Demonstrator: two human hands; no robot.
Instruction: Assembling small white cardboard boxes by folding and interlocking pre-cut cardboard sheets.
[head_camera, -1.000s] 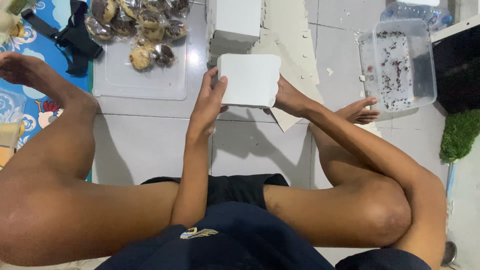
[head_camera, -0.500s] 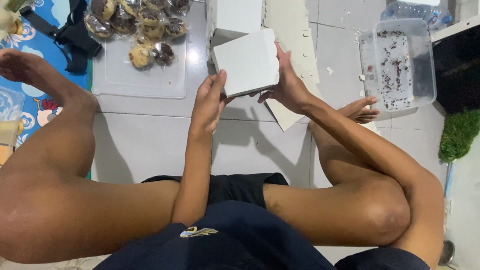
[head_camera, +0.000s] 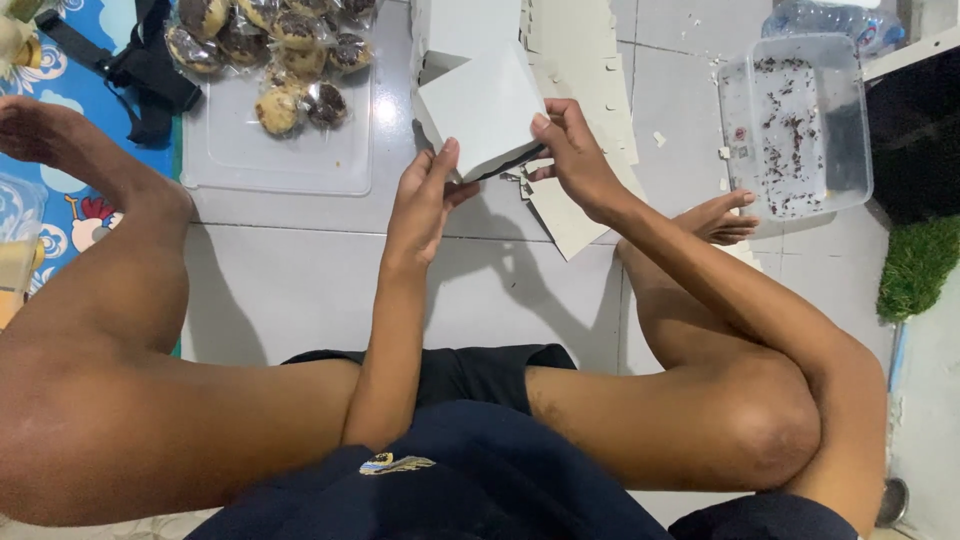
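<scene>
I sit cross-legged on a pale tiled floor (head_camera: 300, 290). At far left a blue patterned mat (head_camera: 70, 190) lies by my knee, and beside it a clear plastic tray (head_camera: 290, 160) holds wrapped chocolate-marbled muffins (head_camera: 280, 45). In the middle, my left hand (head_camera: 420, 205) grips the lower left edge of a white cardboard box (head_camera: 480, 105), held tilted above the floor; my right hand (head_camera: 575, 160) pinches its right edge, fingers closed on it. Flat white cardboard sheets (head_camera: 580, 60) lie beneath. At right sits a clear plastic container (head_camera: 800, 120) speckled with dark crumbs, then green artificial turf (head_camera: 915, 265).
</scene>
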